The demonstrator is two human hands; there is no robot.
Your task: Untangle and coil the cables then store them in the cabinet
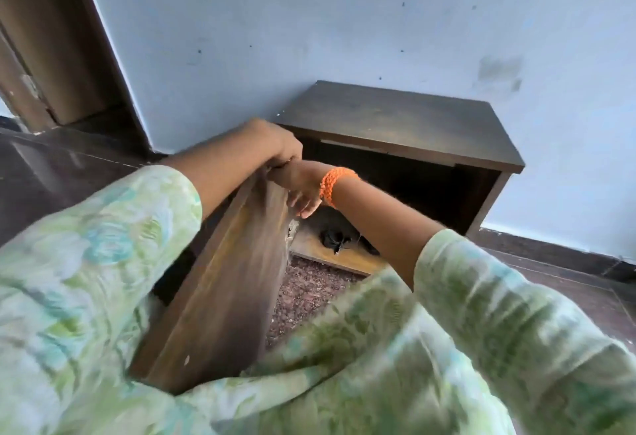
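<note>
A low dark wooden cabinet [395,124] stands against the blue wall with its door [223,279] swung out toward me. Inside, on the light bottom shelf [330,255], lie black coiled cables [335,238]. My left hand [278,145] grips the top edge of the door. My right hand [299,190], with an orange thread band on the wrist, rests on the same edge just below it, fingers curled over the door. The cabinet's dark interior hides anything deeper in.
A brown door frame [51,56] stands at the far left. The floor [309,297] is dark speckled stone. The blue wall [344,21] runs behind the cabinet with a dark skirting [550,255] at the right. My green patterned sleeves fill the foreground.
</note>
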